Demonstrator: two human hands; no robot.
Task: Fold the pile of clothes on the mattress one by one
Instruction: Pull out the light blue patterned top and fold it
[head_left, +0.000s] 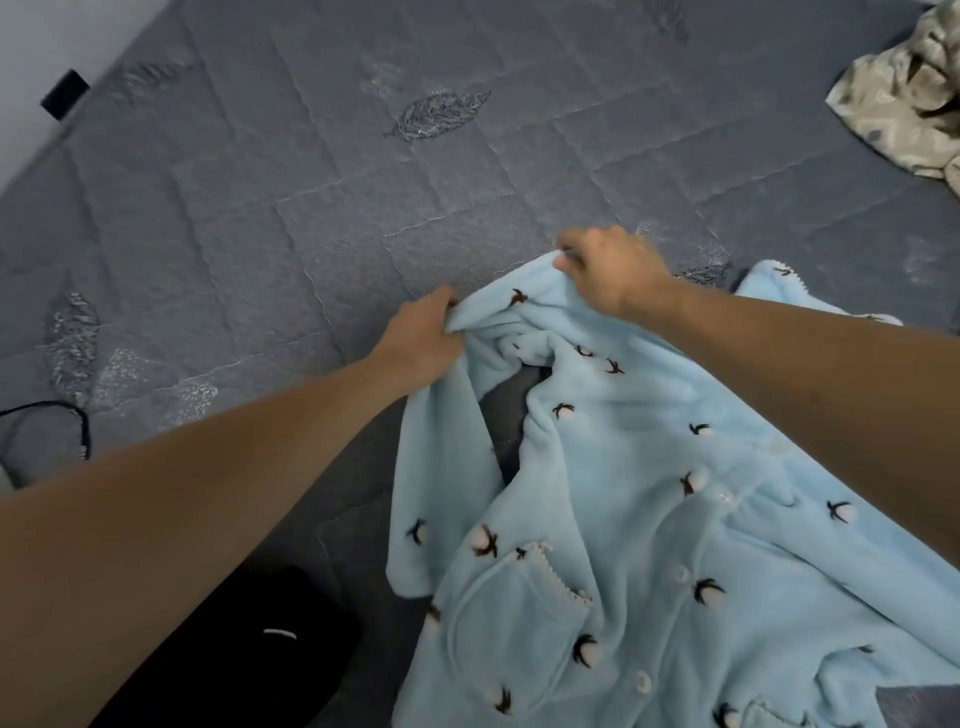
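A light blue fleece pyjama top (649, 493) with small dark-and-white flower prints, buttons and a scalloped pocket lies spread on the grey quilted mattress (311, 208). My left hand (421, 338) grips the top's far edge at its left side. My right hand (608, 265) pinches the same far edge a little further right and further away. The fabric between the two hands is bunched and slightly lifted. Both forearms reach in from the near side.
A crumpled beige patterned garment (904, 104) lies at the far right corner. A black garment (249, 649) sits at the near left edge. A thin black cord (47, 415) loops at the left. A wall with a black socket (65, 93) borders the mattress at the far left.
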